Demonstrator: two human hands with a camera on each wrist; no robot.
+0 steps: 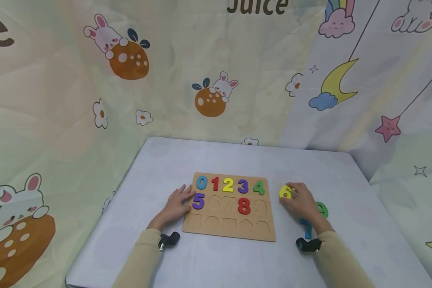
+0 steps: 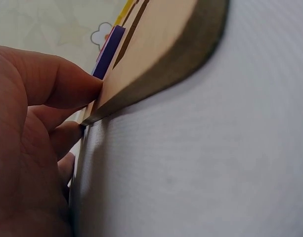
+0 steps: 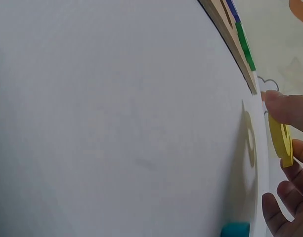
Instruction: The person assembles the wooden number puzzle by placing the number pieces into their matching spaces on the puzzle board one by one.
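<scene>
A wooden number board (image 1: 228, 235) lies on the white table. Along its left edge rests my left hand (image 1: 174, 205), thumb and fingertips touching the board near the purple 5 (image 2: 109, 52). My right hand (image 1: 303, 201), to the right of the board, pinches a yellow number 6 (image 1: 284, 192) between thumb and fingers. The right wrist view shows the yellow piece (image 3: 280, 138) raised off the table, its shadow below it. Under my right wrist lie a blue piece (image 1: 308, 231) and a green round-headed number (image 1: 325, 209), both partly hidden.
The board's top row holds a blue 0 (image 1: 198, 182), red 1 (image 1: 216, 184), yellow 2 (image 1: 228, 185), purple 3 (image 1: 245, 187) and green 4 (image 1: 261, 188). A red 8 (image 1: 244, 205) sits in the middle row among carved outlines. Printed cloth hangs behind the table (image 1: 216, 264).
</scene>
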